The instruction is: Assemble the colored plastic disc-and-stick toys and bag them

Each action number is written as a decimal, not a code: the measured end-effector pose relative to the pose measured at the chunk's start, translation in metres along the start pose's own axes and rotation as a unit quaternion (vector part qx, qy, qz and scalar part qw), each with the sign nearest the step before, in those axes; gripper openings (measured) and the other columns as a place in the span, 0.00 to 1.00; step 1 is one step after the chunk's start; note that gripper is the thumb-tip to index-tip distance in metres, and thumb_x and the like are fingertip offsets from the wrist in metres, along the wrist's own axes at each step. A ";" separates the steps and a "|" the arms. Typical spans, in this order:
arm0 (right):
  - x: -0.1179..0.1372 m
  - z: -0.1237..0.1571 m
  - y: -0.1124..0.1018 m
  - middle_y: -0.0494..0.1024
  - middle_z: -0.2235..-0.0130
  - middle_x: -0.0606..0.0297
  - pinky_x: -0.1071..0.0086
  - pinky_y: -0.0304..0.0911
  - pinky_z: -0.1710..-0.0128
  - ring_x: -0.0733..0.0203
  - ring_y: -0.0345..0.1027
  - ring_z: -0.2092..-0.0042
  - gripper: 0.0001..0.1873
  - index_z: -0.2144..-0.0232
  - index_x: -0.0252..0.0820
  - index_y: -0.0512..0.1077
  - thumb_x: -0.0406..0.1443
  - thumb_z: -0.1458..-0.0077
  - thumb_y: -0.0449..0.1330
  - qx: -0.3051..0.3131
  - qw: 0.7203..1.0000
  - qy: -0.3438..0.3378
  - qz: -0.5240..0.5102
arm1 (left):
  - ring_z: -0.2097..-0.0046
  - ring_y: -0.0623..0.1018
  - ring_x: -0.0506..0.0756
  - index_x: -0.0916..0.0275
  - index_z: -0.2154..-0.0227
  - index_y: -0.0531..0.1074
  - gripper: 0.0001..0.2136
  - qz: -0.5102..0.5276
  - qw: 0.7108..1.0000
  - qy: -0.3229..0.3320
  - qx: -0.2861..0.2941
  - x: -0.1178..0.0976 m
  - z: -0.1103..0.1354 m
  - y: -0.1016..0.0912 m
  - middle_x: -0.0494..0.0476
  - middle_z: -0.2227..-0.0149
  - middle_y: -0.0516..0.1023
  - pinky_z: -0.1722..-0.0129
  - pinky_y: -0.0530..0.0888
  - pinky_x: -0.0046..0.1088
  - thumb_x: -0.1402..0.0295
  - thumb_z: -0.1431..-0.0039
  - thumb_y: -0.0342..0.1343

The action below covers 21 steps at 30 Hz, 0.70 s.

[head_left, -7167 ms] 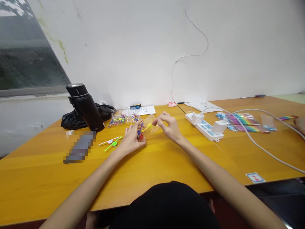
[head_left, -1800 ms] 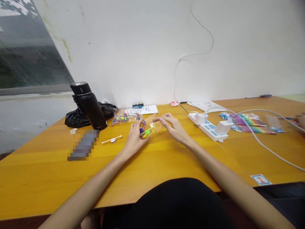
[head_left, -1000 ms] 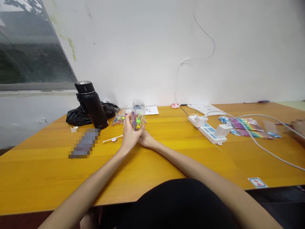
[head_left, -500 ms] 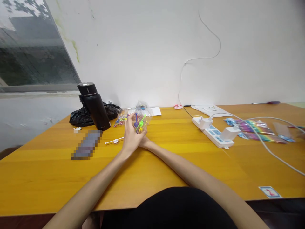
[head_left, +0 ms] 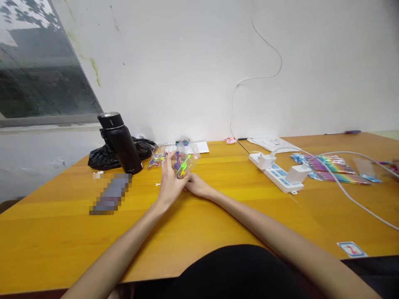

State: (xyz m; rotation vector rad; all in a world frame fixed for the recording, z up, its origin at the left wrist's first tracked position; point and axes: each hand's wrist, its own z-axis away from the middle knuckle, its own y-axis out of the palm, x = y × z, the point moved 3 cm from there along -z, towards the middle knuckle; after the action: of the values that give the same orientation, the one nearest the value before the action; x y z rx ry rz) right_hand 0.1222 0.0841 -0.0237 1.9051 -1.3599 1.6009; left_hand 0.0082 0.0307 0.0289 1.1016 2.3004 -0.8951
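Note:
My left hand (head_left: 171, 182) is closed around a clear plastic bag (head_left: 193, 155), held up a little above the wooden table. Blue, yellow and bright green plastic pieces (head_left: 183, 167) show inside it. My right hand (head_left: 197, 185) is at the bag's lower end, against my left hand. Its fingers are curled and mostly hidden, so what they grip cannot be made out. A small white tip (head_left: 158, 184) shows on the table just left of my left hand. Another bag of small coloured pieces (head_left: 158, 158) lies behind.
A black bottle (head_left: 121, 143) stands at left by a black plastic bag (head_left: 143, 148), with a blurred-out phone (head_left: 112, 193) nearer. Rightward lie a white power strip (head_left: 276, 172), a cable (head_left: 346, 193) and rainbow-coloured packets (head_left: 336, 166). Part of another person's hand (head_left: 395, 166) shows at the right edge.
The white plastic stick left of my hands, seen at length before, now shows only a small tip. My right hand shows more beside the bag. Another person's hand has appeared at the right edge.

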 end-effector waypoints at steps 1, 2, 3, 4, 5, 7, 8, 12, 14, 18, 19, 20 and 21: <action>-0.002 0.012 -0.012 0.70 0.78 0.69 0.70 0.66 0.67 0.63 0.64 0.73 0.15 0.74 0.40 0.70 0.40 0.36 0.57 0.008 1.000 0.014 0.019 | 0.39 0.68 0.63 0.53 0.38 0.57 0.36 -0.002 1.000 0.011 0.009 -0.002 0.001 0.000 0.62 0.42 0.66 0.39 0.66 0.47 0.72 0.48 0.65; -0.003 0.023 -0.025 0.68 0.78 0.70 0.70 0.62 0.69 0.64 0.61 0.75 0.18 0.75 0.41 0.67 0.44 0.35 0.55 0.000 0.999 0.032 0.026 | 0.40 0.67 0.63 0.53 0.37 0.57 0.36 -0.007 1.000 0.023 0.017 -0.004 0.002 0.001 0.62 0.42 0.66 0.39 0.67 0.46 0.72 0.48 0.65; -0.004 0.032 -0.037 0.68 0.77 0.70 0.71 0.60 0.69 0.65 0.61 0.74 0.20 0.75 0.41 0.66 0.47 0.35 0.53 -0.006 0.998 0.047 0.033 | 0.40 0.67 0.63 0.53 0.37 0.57 0.36 -0.013 0.999 0.036 0.027 -0.006 0.002 0.002 0.62 0.42 0.66 0.40 0.67 0.46 0.71 0.48 0.65; -0.004 0.039 -0.049 0.67 0.77 0.70 0.71 0.59 0.69 0.65 0.60 0.74 0.21 0.74 0.41 0.64 0.49 0.35 0.53 -0.028 0.997 0.060 0.033 | 0.40 0.67 0.64 0.53 0.38 0.58 0.36 -0.020 0.998 0.049 0.038 -0.007 0.003 0.003 0.61 0.42 0.67 0.40 0.67 0.47 0.72 0.48 0.65; -0.003 0.044 -0.061 0.66 0.77 0.71 0.71 0.57 0.70 0.65 0.58 0.74 0.21 0.73 0.42 0.63 0.50 0.35 0.51 -0.072 0.995 0.070 0.026 | 0.40 0.66 0.64 0.53 0.38 0.58 0.35 -0.027 0.997 0.060 0.051 -0.007 0.004 0.004 0.61 0.42 0.68 0.40 0.67 0.47 0.72 0.48 0.64; -0.001 0.049 -0.082 0.63 0.77 0.72 0.71 0.54 0.71 0.65 0.55 0.75 0.21 0.74 0.43 0.60 0.50 0.34 0.50 -0.179 0.981 0.076 0.027 | 0.42 0.66 0.64 0.52 0.40 0.60 0.33 -0.043 0.993 0.071 0.080 -0.004 0.005 0.007 0.60 0.43 0.69 0.41 0.67 0.47 0.74 0.48 0.62; 0.001 0.050 -0.089 0.62 0.78 0.72 0.70 0.53 0.72 0.65 0.54 0.74 0.22 0.75 0.44 0.59 0.51 0.34 0.49 -0.228 0.970 0.071 0.032 | 0.42 0.67 0.64 0.52 0.40 0.60 0.32 -0.050 0.992 0.073 0.094 -0.002 0.006 0.009 0.59 0.44 0.69 0.42 0.67 0.47 0.74 0.48 0.62; 0.021 0.053 -0.111 0.60 0.77 0.70 0.70 0.51 0.73 0.64 0.52 0.74 0.25 0.77 0.45 0.54 0.53 0.35 0.49 -0.365 0.929 0.029 0.048 | 0.44 0.67 0.65 0.54 0.41 0.61 0.32 -0.091 0.984 0.057 0.142 0.010 0.007 0.012 0.61 0.43 0.70 0.43 0.67 0.49 0.74 0.50 0.62; 0.036 0.058 -0.120 0.59 0.77 0.70 0.70 0.50 0.75 0.64 0.50 0.75 0.26 0.76 0.46 0.53 0.55 0.35 0.49 -0.415 0.909 0.002 0.049 | 0.45 0.67 0.65 0.55 0.42 0.62 0.32 -0.109 0.980 0.050 0.156 0.014 0.008 0.012 0.61 0.44 0.71 0.45 0.68 0.49 0.75 0.51 0.62; 0.059 0.066 -0.125 0.55 0.77 0.71 0.69 0.48 0.75 0.64 0.49 0.75 0.27 0.76 0.46 0.51 0.56 0.34 0.48 -0.421 0.902 -0.040 0.086 | 0.46 0.67 0.65 0.56 0.43 0.62 0.31 -0.125 0.978 0.044 0.159 0.017 0.008 0.012 0.61 0.44 0.71 0.46 0.68 0.48 0.75 0.51 0.61; 0.063 0.067 -0.124 0.56 0.77 0.71 0.69 0.48 0.75 0.65 0.49 0.75 0.26 0.76 0.45 0.52 0.55 0.34 0.48 -0.410 0.906 -0.046 0.101 | 0.46 0.67 0.65 0.56 0.43 0.62 0.31 -0.126 0.978 0.042 0.160 0.017 0.008 0.012 0.61 0.44 0.71 0.47 0.68 0.47 0.75 0.51 0.61; 0.065 0.067 -0.122 0.56 0.77 0.71 0.69 0.49 0.74 0.65 0.50 0.75 0.26 0.76 0.45 0.52 0.54 0.34 0.49 -0.396 0.909 -0.052 0.118 | 0.47 0.67 0.65 0.56 0.43 0.62 0.30 -0.126 0.978 0.042 0.161 0.017 0.008 0.012 0.61 0.45 0.71 0.47 0.69 0.47 0.75 0.51 0.61; 0.066 0.067 -0.120 0.57 0.77 0.70 0.69 0.49 0.74 0.65 0.51 0.75 0.25 0.77 0.45 0.53 0.52 0.33 0.49 -0.380 0.913 -0.058 0.140 | 0.47 0.67 0.65 0.56 0.44 0.62 0.30 -0.125 0.978 0.043 0.162 0.017 0.008 0.012 0.61 0.45 0.72 0.47 0.69 0.46 0.75 0.51 0.61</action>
State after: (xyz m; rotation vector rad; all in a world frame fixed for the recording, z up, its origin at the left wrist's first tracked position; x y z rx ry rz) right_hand 0.2532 0.0652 0.0518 1.3739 -1.9940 0.8337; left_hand 0.0089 0.0398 0.0087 1.0028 2.4611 -1.3838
